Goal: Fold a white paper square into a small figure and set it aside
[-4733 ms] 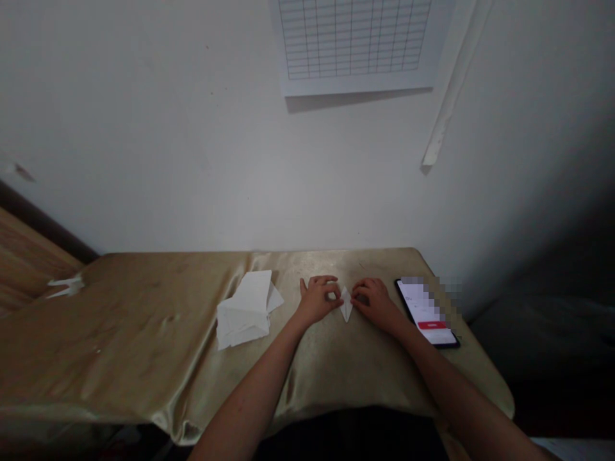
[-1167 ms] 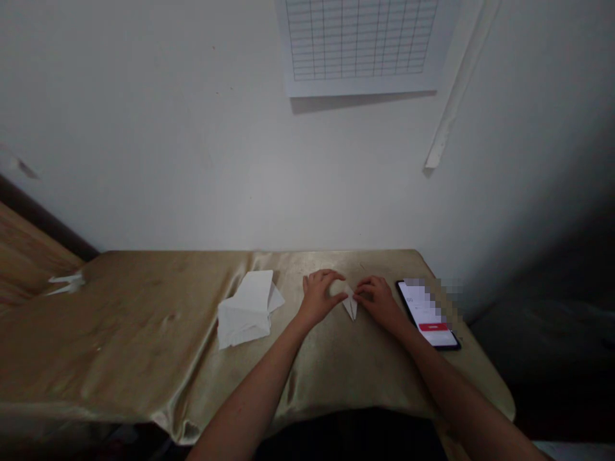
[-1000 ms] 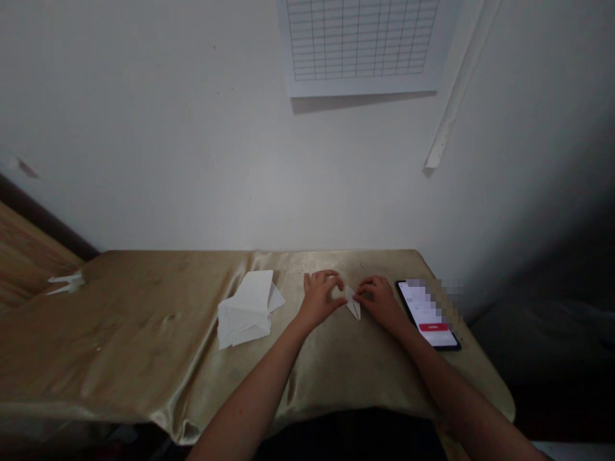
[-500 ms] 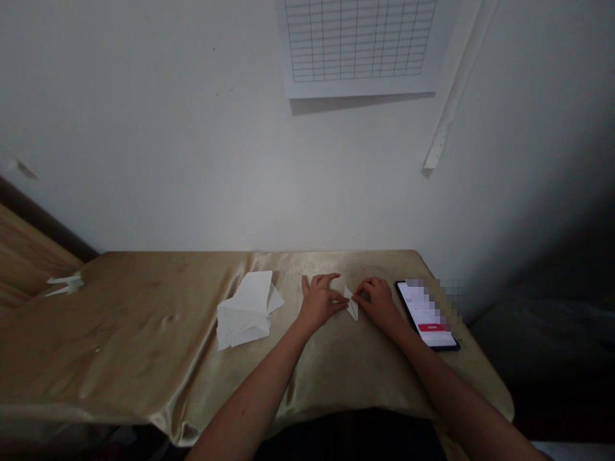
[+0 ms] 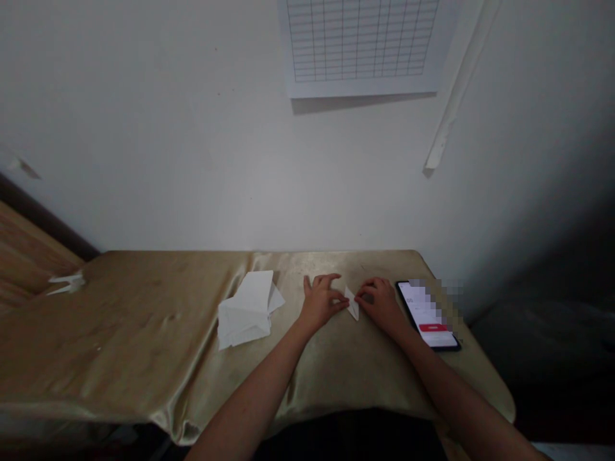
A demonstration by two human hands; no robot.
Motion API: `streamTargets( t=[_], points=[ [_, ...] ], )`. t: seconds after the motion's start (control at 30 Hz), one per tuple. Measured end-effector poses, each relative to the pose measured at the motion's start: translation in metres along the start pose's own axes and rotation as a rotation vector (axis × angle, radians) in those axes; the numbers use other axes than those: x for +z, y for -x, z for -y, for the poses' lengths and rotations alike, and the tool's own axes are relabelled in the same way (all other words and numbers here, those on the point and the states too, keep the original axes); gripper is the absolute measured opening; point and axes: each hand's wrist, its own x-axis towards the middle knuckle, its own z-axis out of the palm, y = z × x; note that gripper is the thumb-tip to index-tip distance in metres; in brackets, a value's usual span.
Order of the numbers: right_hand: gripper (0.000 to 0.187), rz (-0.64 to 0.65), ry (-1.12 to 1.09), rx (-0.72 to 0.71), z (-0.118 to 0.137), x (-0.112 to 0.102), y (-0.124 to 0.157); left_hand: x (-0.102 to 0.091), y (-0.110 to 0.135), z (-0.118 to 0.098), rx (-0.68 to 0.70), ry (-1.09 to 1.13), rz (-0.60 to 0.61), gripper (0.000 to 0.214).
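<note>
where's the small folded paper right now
In the head view, the folded paper is below and right of centre, between the fingertips of the left hand and the right hand, with the phone farther right.

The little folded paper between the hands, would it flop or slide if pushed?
The folded paper looks small and thin, so it's probably very light. Its straight creased edges suggest it may be fairly stiff. The tablecloth looks shiny, so the folded paper might slide easily.
</note>
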Motion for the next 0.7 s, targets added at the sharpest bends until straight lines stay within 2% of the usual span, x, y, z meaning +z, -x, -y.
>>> streamTargets(
  t=[0.27,0.5,0.7],
  points=[
    [0.006,0.01,0.084,-0.145,0.011,-0.009,0.004,0.0,0.002,-0.002,-0.037,0.0,0.0,0.008],
    [0.01,0.107,0.106,-0.096,0.01,-0.013,0.002,0.003,0.0,-0.008,-0.102,-0.01,0.016,0.007],
    [0.016,0.074,0.095,-0.026,0.011,-0.011,0.003,0.001,-0.001,-0.009,-0.138,-0.016,0.022,0.014]
  ],
)
